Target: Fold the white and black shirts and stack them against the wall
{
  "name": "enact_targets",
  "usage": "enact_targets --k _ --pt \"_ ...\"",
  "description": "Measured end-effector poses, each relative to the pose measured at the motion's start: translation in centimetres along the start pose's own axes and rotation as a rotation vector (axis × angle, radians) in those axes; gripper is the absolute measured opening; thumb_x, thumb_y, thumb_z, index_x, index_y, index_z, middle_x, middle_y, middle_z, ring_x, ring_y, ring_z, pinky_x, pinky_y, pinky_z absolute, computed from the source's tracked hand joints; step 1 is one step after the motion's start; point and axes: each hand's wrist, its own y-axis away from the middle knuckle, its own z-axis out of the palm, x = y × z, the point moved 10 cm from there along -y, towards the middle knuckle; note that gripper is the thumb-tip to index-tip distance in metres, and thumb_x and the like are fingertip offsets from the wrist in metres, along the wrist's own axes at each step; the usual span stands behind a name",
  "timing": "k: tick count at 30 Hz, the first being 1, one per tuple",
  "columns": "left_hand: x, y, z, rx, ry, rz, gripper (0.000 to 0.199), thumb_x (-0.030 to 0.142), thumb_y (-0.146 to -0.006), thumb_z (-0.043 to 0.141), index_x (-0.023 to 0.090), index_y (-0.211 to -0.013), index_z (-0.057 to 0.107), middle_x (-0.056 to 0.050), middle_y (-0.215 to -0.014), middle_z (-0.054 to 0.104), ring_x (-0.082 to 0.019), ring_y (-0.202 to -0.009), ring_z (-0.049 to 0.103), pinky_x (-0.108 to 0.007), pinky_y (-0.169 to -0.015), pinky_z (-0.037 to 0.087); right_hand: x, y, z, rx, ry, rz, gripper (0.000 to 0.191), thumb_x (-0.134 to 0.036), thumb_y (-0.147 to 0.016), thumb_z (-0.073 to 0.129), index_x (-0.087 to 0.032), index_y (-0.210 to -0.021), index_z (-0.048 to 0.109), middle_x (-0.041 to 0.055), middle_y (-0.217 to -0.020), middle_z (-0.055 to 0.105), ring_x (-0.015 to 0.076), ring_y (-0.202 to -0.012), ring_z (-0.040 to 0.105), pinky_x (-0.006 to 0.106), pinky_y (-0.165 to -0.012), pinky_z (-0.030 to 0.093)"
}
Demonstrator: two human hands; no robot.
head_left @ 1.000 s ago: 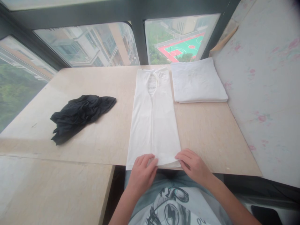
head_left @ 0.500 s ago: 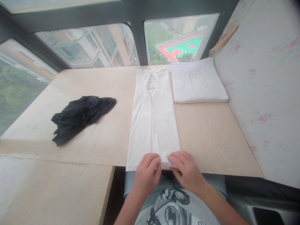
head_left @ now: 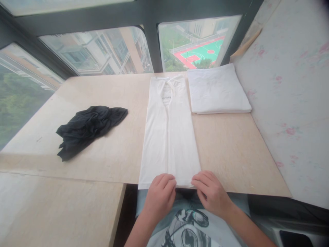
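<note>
White shirt (head_left: 181,144) is lying from far edge to near edge of the surface (head_left: 226,147). Left hand (head_left: 161,193), right hand (head_left: 212,193): grips pinching hem (head_left: 183,181). Probably handling light, limp, crease-prone; hold hem corners.

A white garment (head_left: 156,144) and black cloth (head_left: 88,128) contrast against a beige worktop (head_left: 226,151). Pink flowers (head_left: 290,131) dot a pale wall (head_left: 298,103).

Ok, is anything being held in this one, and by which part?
The long white garment, by its near edge: the left hand pinches it around the middle, the right hand at the right corner.
</note>
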Motion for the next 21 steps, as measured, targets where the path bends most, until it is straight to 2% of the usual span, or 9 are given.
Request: enact_targets --k 2,5,7,10,13,16,21 --pt "0.0 0.2 -0.2 -0.003 -0.018 0.010 0.016 0.009 -0.090 0.054 0.019 -0.101 0.059 -0.008 -0.106 0.066 -0.021 -0.098 0.058 -0.037 -0.086 0.050 0.1 0.1 0.1 -0.013 -0.005 0.011 0.025 -0.004 -0.086 0.051 -0.017 -0.103 0.062 0.0079 -0.100 0.065 0.0217 -0.096 0.057 0.042 -0.085 0.048" --pt "-0.3 0.5 -1.4 0.066 -0.086 0.021 0.020 0.013 -0.090 0.055 0.019 -0.108 0.060 -0.010 -0.114 0.065 -0.023 -0.105 0.059 -0.039 -0.091 0.050 -0.2 -0.1 -0.1 0.016 0.017 0.009 0.027 -0.006 -0.087 0.052 -0.017 -0.109 0.062 0.0100 -0.108 0.065 0.0231 -0.103 0.057 0.044 -0.090 0.049" --pt "-1.0 0.9 -2.3 0.104 -0.154 0.014 0.025 0.014 -0.091 0.056 0.019 -0.115 0.060 -0.012 -0.122 0.064 -0.025 -0.114 0.057 -0.043 -0.095 0.049 -0.7 -0.5 0.0 0.025 0.046 0.005 0.031 -0.007 -0.087 0.053 -0.016 -0.115 0.061 0.0123 -0.118 0.063 0.0245 -0.111 0.056 0.045 -0.095 0.049" --pt "-2.5 1.7 -2.9 0.091 -0.225 0.008 0.027 0.017 -0.092 0.057 0.020 -0.118 0.062 -0.013 -0.129 0.062 -0.028 -0.122 0.055 -0.045 -0.098 0.047 -1.6 -1.3 1.1 -0.009 0.085 -0.010 0.036 -0.010 -0.088 0.053 -0.015 -0.123 0.059 0.0141 -0.132 0.059 0.0261 -0.124 0.051 0.046 -0.101 0.047" --pt "-3.0 2.4 -2.5 0.024 -0.271 0.065 0.027 0.024 -0.092 0.061 0.020 -0.118 0.063 -0.013 -0.134 0.061 -0.029 -0.127 0.053 -0.047 -0.101 0.046 -2.2 -1.9 2.9 -0.090 0.147 -0.008 0.041 -0.018 -0.090 0.055 -0.015 -0.131 0.057 0.0144 -0.144 0.052 0.0292 -0.136 0.043 0.050 -0.108 0.043" --pt "-2.9 2.9 -1.6 -0.032 -0.310 0.112 0.037 0.031 -0.092 0.062 0.022 -0.127 0.061 -0.012 -0.142 0.057 -0.031 -0.136 0.047 -0.049 -0.107 0.041 -1.9 -1.8 4.5 -0.163 0.228 -0.009 0.049 -0.025 -0.090 0.057 -0.015 -0.138 0.054 0.0135 -0.154 0.042 0.0318 -0.144 0.034 0.054 -0.114 0.036" --pt "-2.8 2.4 -0.1 -0.063 -0.356 0.078 0.046 0.026 -0.093 0.056 0.023 -0.139 0.055 -0.009 -0.152 0.046 -0.031 -0.144 0.037 -0.049 -0.114 0.035 -0.6 -1.8 5.0 -0.211 0.290 -0.044 0.056 -0.032 -0.089 0.061 -0.017 -0.142 0.051 0.0127 -0.157 0.037 0.0318 -0.147 0.028 0.057 -0.118 0.030"
